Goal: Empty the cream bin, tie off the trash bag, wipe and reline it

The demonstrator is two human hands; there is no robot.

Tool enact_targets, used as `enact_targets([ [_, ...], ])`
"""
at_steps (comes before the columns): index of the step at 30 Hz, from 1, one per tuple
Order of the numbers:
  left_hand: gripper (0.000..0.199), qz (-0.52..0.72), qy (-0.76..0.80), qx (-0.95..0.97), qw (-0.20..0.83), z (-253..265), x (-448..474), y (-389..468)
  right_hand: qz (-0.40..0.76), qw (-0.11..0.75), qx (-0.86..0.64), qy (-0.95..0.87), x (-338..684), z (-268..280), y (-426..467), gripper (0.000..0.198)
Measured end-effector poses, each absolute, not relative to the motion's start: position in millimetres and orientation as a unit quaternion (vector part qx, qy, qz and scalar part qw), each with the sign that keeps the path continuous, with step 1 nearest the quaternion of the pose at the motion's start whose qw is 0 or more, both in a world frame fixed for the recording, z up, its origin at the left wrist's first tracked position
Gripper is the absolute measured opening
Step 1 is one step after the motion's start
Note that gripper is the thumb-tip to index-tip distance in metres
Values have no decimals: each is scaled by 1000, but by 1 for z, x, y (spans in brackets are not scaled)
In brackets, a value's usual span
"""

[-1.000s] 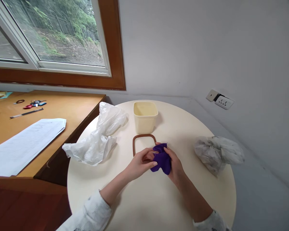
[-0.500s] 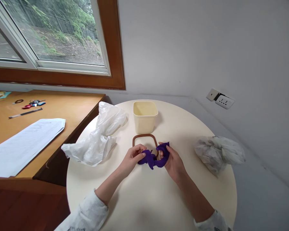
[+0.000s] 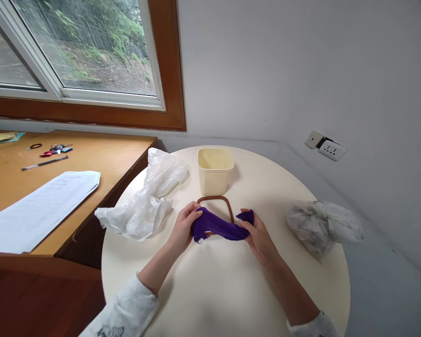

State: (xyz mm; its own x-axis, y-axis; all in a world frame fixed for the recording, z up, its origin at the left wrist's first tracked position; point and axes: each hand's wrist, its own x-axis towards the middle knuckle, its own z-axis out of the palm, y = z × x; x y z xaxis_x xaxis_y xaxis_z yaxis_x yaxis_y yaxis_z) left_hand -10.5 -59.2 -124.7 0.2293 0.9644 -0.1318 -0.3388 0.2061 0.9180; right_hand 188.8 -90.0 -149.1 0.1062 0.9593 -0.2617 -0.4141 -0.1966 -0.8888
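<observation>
A strip of purple cloth (image 3: 221, 227) with a frayed edge stretches between my two hands above the round table. My left hand (image 3: 183, 225) pinches its left end between thumb and fingers. The other end is gripped by my right hand (image 3: 260, 238), where a short piece folds up over the fingers. Behind and partly under the cloth lies a brown rounded-square frame (image 3: 215, 198); the cloth hides part of it. Just beyond the frame stands a cream plastic container (image 3: 215, 180), its top uncovered.
A crumpled white plastic bag (image 3: 140, 210) lies on the left of the round table (image 3: 231, 295). On the right edge sits a knotted, filled plastic bag (image 3: 321, 227). The wooden desk (image 3: 115, 154) at left carries papers (image 3: 49, 206), a pen (image 3: 45, 163) and keys (image 3: 58, 149).
The purple cloth was bunched and twisted between my hands; now it is spread out into a wider strip. My hands have moved farther apart. The view has shifted slightly left.
</observation>
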Motion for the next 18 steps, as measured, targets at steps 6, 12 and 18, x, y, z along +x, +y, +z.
enact_targets([
  [6,17,450,349,393,722,-120,-16,-60,578,455,-521,-433,194,-144,-95,30],
  [12,15,439,346,382,736,-120,-18,-59,628,266,-453,-574,194,-133,-102,30],
  [18,14,444,332,372,745,-122,-22,-57,586,336,-441,-591,196,-134,-99,23],
])
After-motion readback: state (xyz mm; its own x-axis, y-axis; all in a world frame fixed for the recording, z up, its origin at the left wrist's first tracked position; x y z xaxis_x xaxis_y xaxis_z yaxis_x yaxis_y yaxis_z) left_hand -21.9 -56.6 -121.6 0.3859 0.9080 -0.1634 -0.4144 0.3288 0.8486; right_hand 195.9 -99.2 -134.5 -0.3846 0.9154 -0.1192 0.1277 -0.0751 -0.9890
